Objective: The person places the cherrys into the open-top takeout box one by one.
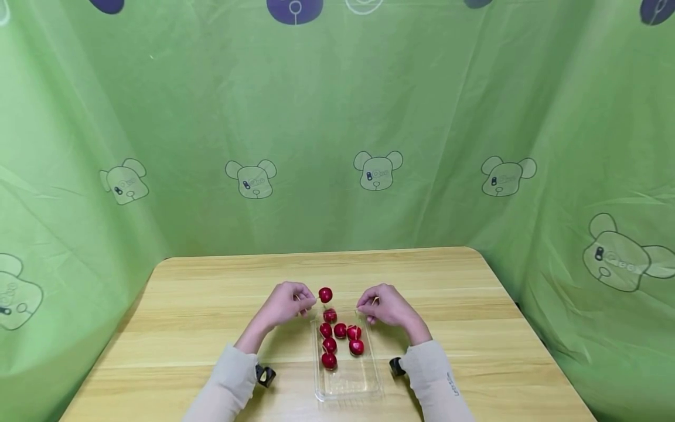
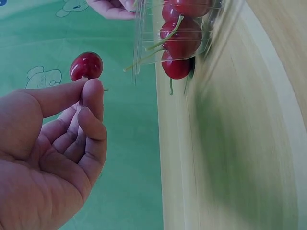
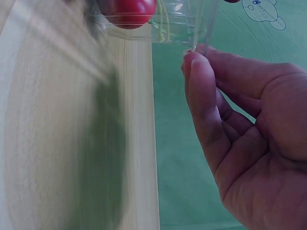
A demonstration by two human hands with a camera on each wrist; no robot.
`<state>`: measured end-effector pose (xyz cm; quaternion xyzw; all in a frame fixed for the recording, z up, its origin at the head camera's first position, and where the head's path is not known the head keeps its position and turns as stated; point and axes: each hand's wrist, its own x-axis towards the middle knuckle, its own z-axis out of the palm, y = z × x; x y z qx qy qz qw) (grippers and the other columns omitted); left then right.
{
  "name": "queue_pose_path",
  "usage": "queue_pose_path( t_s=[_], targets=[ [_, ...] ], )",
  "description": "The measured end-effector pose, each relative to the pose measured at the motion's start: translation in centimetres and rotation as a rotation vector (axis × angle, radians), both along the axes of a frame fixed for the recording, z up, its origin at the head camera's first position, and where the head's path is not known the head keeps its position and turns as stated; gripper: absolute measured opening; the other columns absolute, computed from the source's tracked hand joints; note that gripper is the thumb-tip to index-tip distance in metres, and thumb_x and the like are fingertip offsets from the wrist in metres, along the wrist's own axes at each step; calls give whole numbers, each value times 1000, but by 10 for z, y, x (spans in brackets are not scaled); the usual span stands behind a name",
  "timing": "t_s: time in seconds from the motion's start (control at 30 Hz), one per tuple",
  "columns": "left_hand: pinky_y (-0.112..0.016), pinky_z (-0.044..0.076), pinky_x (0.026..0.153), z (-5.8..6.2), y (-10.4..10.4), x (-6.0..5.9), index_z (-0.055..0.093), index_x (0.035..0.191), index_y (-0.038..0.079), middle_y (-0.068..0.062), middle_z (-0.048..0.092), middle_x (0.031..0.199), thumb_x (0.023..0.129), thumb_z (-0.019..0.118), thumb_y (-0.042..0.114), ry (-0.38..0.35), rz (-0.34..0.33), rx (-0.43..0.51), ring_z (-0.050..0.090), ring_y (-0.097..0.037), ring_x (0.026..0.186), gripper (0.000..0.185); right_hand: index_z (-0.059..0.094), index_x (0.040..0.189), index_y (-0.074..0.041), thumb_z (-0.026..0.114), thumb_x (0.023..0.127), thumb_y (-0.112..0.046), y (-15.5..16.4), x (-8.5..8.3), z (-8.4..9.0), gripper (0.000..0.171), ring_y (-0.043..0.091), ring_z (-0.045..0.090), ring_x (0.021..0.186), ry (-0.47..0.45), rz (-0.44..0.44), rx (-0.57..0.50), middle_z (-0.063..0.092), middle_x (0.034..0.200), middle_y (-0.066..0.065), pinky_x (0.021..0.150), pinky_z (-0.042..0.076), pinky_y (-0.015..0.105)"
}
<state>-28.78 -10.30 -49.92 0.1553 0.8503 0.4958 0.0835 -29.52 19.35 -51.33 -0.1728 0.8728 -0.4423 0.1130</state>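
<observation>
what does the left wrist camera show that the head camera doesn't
Only the left wrist view shows the left hand pinching the stem of a cherry between thumb and fingertip. Only the head view shows the whole wooden table and both sleeves. Both show the clear tray holding cherries and part of the right hand.

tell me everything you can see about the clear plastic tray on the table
The clear plastic tray is a shallow, see-through rectangular container with thin ribbed walls, lying flat on the wooden table between the two hands. Six red cherries with green stems lie in its far half; the near half is bare. The right hand pinches its far rim.
</observation>
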Motion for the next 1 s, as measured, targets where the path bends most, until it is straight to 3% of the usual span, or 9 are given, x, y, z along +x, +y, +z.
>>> queue_pose_path(
  t_s=[0.27,0.5,0.73,1.0],
  targets=[
    [-47,62,66,4,1,7,73,97,6,-11,72,85,97,71,12,1,-7,-8,70,-24,70,7,76,98,0,73,94,-4,0,0,-1,7,17,67,62,-9,2,-5,72,84,17,64,63,43],
    [-44,61,64,5,1,12,73,96,7,-15,72,88,97,71,13,-2,-26,-7,71,-40,79,7,76,98,0,73,95,-5,1,-1,-1,6,16,67,62,-3,6,-8,72,83,16,64,64,44],
    [-39,60,60,4,1,16,74,97,4,-21,72,93,97,72,16,25,-50,-19,71,-35,75,12,76,97,-2,73,94,-5,1,-2,-1,5,17,67,61,-2,1,1,72,82,15,64,63,43],
    [-24,52,54,3,-1,20,75,96,7,-3,70,89,96,73,18,43,-64,-18,72,-38,75,11,76,97,-1,74,93,-4,0,-1,0,6,16,66,62,-2,-3,0,71,81,14,64,63,44]
  ],
)
